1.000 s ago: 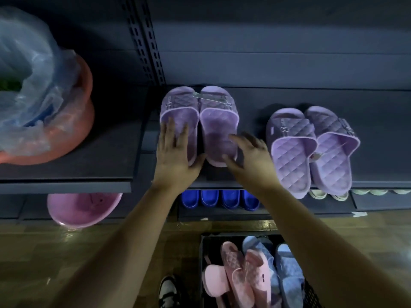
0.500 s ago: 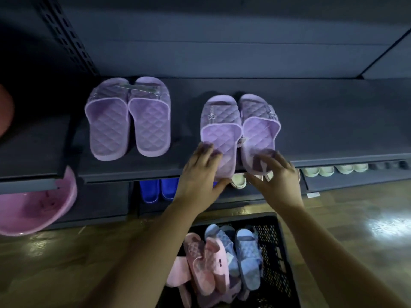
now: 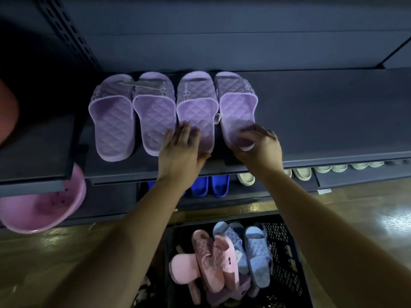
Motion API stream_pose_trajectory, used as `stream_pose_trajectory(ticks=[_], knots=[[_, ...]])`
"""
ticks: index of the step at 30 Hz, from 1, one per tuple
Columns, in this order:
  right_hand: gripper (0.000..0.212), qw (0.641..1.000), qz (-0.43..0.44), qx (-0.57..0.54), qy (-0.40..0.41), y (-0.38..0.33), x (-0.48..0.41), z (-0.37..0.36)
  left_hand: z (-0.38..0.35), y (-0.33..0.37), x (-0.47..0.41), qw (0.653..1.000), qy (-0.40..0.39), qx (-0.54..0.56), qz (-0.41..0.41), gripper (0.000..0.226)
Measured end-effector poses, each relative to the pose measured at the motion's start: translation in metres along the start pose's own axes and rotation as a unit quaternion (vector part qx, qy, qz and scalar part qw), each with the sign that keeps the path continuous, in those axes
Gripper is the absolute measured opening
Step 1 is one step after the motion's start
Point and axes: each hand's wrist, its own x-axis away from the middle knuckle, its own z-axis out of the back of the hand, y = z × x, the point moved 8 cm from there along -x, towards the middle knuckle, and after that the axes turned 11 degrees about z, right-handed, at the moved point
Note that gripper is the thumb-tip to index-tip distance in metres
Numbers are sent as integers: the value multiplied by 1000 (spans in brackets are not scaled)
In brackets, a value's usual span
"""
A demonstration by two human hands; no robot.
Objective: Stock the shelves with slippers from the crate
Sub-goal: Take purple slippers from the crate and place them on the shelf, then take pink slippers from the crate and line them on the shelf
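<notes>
Two pairs of purple quilted slippers lie side by side on the dark shelf (image 3: 322, 121). The left pair (image 3: 133, 116) lies free. The right pair (image 3: 218, 103) touches it. My left hand (image 3: 180, 152) lies on the heel of that pair's left slipper, thumb around its end. My right hand (image 3: 259, 144) curls around the heel of its right slipper. Below, on the floor, the black crate (image 3: 287, 252) holds pink slippers (image 3: 211, 263) and blue slippers (image 3: 253, 252) in a loose pile.
A pink basin (image 3: 40, 210) sits under the shelf at the left. The lower shelf carries blue slippers (image 3: 209, 185) and a row of cream slippers (image 3: 329, 168). Bare shelf stretches to the right of my hands. The floor is glossy wood.
My hands left the first pair and took the second pair's heels. That pair has slid left and back until it sits against the first pair.
</notes>
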Motion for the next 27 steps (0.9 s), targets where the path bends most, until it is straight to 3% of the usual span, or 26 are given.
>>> stream_pose_trajectory(ticks=[5,9,12,16,20,22,27], knots=[[30,999,15,-8,28,-9,0,-5,-4,-3,-5,1000,1,-22,-3,62],[33,999,31,-30,-11,-7,5,-5,-6,-2,-2,1000,-13,11,14,61],[36,997,62,-32,15,2,26,10,-4,2,8,999,-8,37,34,57],[26,996,46,-63,49,31,73,31,1,22,51,995,30,91,40,46],[24,997,39,-71,-19,72,127,19,-10,44,124,990,91,98,44,34],[24,995,37,-71,-63,92,160,9,-37,48,162,994,55,77,63,29],[22,982,-17,-78,-172,128,235,-32,-115,34,253,976,-135,78,151,32]])
